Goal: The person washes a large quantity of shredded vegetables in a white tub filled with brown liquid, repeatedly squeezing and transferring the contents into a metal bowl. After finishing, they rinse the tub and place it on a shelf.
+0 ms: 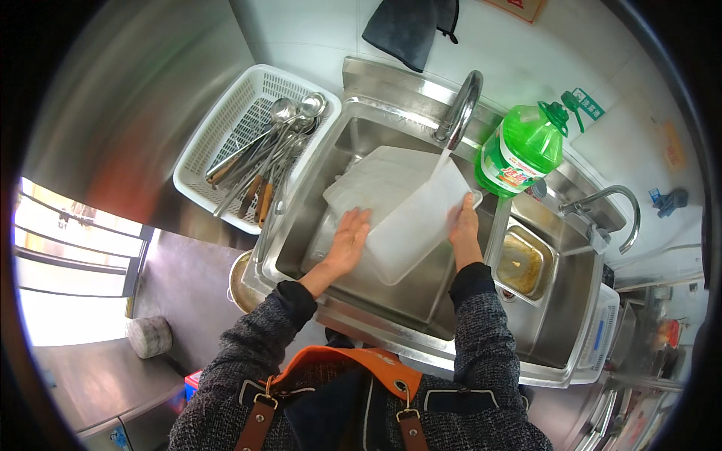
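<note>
A translucent white plastic container [417,225] is held tilted in the left basin of the stainless steel sink [389,315]. My right hand [465,225] grips its right edge, the thumb on top near a corner. Flat against the container's left part rests my left hand [347,242], fingers extended and gripping nothing. Water runs from the curved chrome faucet [468,107] onto the container's upper surface. More clear or whitish plastic lies beneath it in the basin; its shape is partly hidden.
A white plastic basket [194,163] of ladles and wooden-handled utensils stands left of the sink. A large green detergent bottle [524,149] sits behind the divider. The right basin contains a metal pan [544,270] with brownish liquid, below a second faucet [612,191].
</note>
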{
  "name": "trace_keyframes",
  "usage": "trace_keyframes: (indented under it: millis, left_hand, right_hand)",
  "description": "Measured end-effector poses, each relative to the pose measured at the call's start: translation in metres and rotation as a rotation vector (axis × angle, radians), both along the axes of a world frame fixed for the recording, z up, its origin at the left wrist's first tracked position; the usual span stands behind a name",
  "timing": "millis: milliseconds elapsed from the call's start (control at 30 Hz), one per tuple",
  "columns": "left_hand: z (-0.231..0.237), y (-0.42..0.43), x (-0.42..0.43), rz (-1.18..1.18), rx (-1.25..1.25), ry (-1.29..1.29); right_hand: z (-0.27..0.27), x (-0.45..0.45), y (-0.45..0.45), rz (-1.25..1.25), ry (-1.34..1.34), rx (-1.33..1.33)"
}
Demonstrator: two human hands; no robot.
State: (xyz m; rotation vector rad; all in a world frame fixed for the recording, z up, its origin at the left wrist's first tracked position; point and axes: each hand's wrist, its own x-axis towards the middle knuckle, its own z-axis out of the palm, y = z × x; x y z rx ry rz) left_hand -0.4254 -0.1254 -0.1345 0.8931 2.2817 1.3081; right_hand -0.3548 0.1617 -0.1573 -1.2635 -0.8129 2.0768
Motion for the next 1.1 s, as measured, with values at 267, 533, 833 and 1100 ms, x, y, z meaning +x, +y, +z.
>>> trace_keyframes:
  millis: [267, 533, 833, 1100]
  left_hand:
    - [-0.009, -0.032, 0.048, -0.137, 0.008, 0.044]
    - [0.001, -0.007, 0.049, -0.202, -0.021, 0.027]
    - [-0.005, -0.035, 0.030, 0.054, 0.058, -0.178]
    - [-0.019, -0.055, 0.047, -0.106, -0.156, -0.302]
  right_hand:
    - [0.040, 0.029, -0.028, 0.264, -0.025, 0.083]
    - [0.028, 0.044, 0.001, 0.092, 0.021, 0.060]
    - [0.012, 0.061, -0.020, -0.272, 0.163, -0.087]
    - [0.047, 0.053, -0.033, -0.507, 0.505, -0.299]
